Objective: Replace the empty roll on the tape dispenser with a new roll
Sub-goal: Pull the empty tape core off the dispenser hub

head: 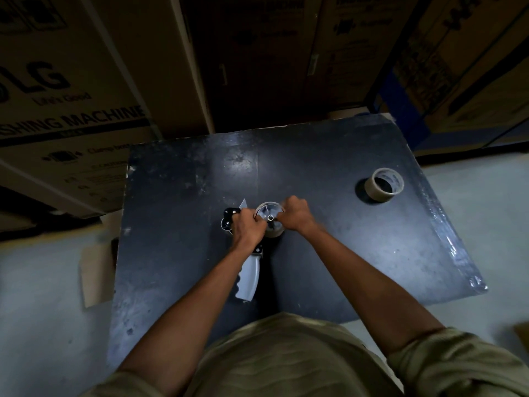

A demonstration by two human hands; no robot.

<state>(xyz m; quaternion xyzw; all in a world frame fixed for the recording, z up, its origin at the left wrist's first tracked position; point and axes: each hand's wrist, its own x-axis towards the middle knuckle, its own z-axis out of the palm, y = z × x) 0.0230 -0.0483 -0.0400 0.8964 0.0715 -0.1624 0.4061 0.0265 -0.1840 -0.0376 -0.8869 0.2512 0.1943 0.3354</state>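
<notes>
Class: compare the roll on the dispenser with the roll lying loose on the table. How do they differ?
The roll on the dispenser sits on the hub, gripped by the left hand and right hand; the loose roll lies untouched on the table, far right. The loose roll's core is open; the other's is filled by the hub. Both are tan rings.

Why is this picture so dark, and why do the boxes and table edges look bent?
Head view: dim room light leaves the cardboard boxes murky; a pale glare patch sits on the black table. The wide-angle lens bows straight edges outward. The hands, left hand and right hand, on the tape dispenser look slightly soft; the spare tape roll casts a faint shadow.
</notes>
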